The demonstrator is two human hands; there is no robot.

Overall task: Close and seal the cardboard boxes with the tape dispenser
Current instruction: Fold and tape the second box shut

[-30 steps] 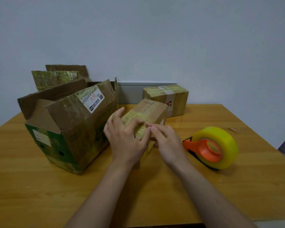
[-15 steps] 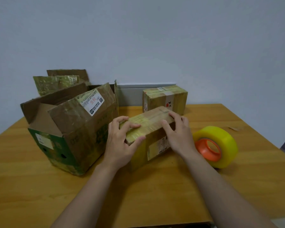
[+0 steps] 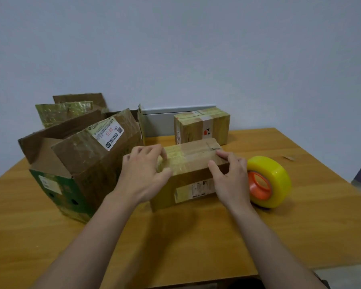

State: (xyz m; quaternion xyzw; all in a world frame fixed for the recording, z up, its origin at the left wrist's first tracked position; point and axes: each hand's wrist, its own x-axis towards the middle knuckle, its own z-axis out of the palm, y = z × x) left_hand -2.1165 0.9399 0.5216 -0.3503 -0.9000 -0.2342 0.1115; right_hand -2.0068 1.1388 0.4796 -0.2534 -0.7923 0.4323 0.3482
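A small closed cardboard box (image 3: 193, 163) lies mid-table, with yellowish tape over its top and a label on its front. My left hand (image 3: 142, 174) holds its left end, fingers curled on the taped top and thumb at the front edge. At the right end, my right hand (image 3: 231, 178) grips it with the index finger on top and the thumb on the front edge. The tape dispenser (image 3: 269, 181), a yellow roll on an orange core, stands on the table just right of my right hand. Nothing holds it.
A large cardboard box (image 3: 86, 163) with raised flaps stands open to the left, close to the small one. A taped box (image 3: 202, 128) sits at the back by the wall. The wooden table (image 3: 196, 236) ends close to me.
The small box has been turned so its long side faces me and it lies flat. My hands have moved apart to its two ends. The dispenser has not moved.
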